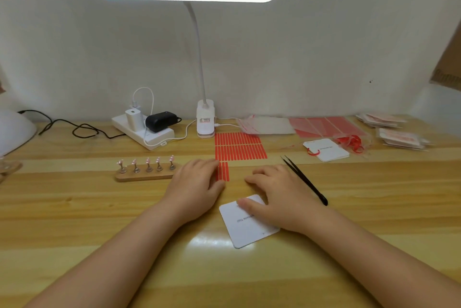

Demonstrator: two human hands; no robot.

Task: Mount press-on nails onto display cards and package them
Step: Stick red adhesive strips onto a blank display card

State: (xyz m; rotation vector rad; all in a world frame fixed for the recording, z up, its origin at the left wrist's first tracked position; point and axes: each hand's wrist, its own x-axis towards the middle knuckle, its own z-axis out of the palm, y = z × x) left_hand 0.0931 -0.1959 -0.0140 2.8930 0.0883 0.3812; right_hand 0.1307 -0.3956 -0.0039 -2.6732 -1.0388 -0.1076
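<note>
Head view
Left hand (197, 183): flat on the wooden table (74, 220), fingers relaxed, fingertips on the red adhesive strips (239, 145).
Right hand (277, 193): fingers loosely spread, holding nothing — thumb resting on the white display card (245, 228).
Nails (147, 160): five, on a wooden stand (146, 174) (left of both hands).
Tweezers (303, 179): black — lying just right of the right hand.
</note>
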